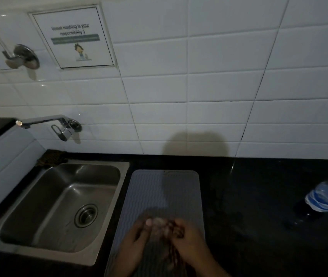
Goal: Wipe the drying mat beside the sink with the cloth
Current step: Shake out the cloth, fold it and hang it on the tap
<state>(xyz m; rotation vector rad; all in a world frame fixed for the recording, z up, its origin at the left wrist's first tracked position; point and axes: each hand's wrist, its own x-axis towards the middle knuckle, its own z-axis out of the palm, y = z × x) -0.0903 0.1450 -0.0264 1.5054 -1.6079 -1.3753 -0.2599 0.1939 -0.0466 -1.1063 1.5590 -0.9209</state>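
We judge the wiping underway or just starting: both hands work a dim, blurred cloth (pixel 164 229) at the near end of the drying mat (pixel 165 190), at 6 o'clock in the view. Left hand (pixel 134 240) and right hand (pixel 189 239) each curl fingers onto the cloth, bunching it between them. Next move probably calls for flattening the cloth and stroking toward 12 o'clock. The mat is grey, ribbed, rectangular, lying flat just beside the sink (pixel 59 200), at its 3 o'clock.

Both hands, left hand (pixel 137 234) and right hand (pixel 189 238), bunch blurred cloth (pixel 164 229) over grey drying mat (pixel 159 188) beside steel sink (pixel 63 196).
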